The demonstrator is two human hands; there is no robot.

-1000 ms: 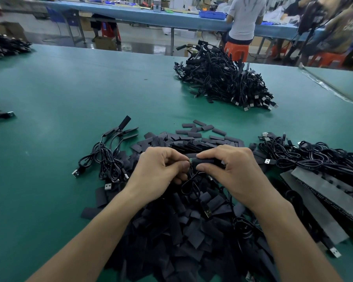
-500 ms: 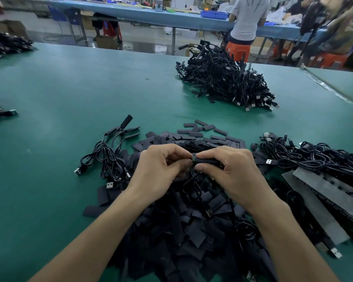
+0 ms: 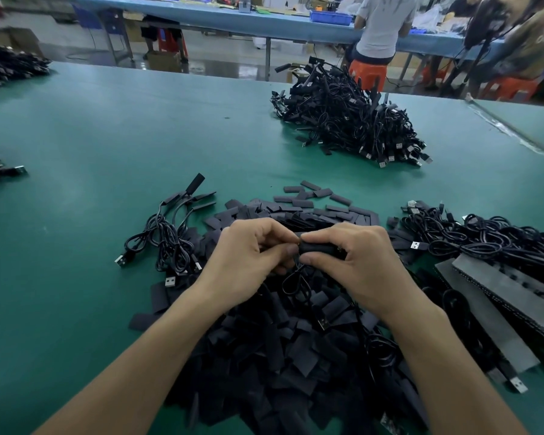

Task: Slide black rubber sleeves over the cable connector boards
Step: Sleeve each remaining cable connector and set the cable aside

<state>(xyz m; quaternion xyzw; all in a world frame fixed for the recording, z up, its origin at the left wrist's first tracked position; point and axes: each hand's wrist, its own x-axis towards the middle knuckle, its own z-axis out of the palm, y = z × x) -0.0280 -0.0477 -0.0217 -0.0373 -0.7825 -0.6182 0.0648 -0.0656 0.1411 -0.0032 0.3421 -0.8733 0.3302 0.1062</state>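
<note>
My right hand [image 3: 355,265] grips a black rubber sleeve [image 3: 319,248] between thumb and fingers. My left hand [image 3: 248,259] pinches the left end of the connector board, which the sleeve and my fingers hide almost fully. The cable [image 3: 296,281] of this piece loops down below my hands. Both hands hover above a big heap of loose black sleeves [image 3: 280,340] on the green table [image 3: 107,146].
A small bundle of sleeved cables [image 3: 170,237] lies left of the heap. Unsleeved cables [image 3: 484,237] and grey strips [image 3: 500,293] lie at the right. A large cable pile [image 3: 349,120] sits at the back. People work at a blue bench [image 3: 264,23] behind.
The green connector board visible between my hands a second ago has vanished inside the sleeve. My hands have closed together.
</note>
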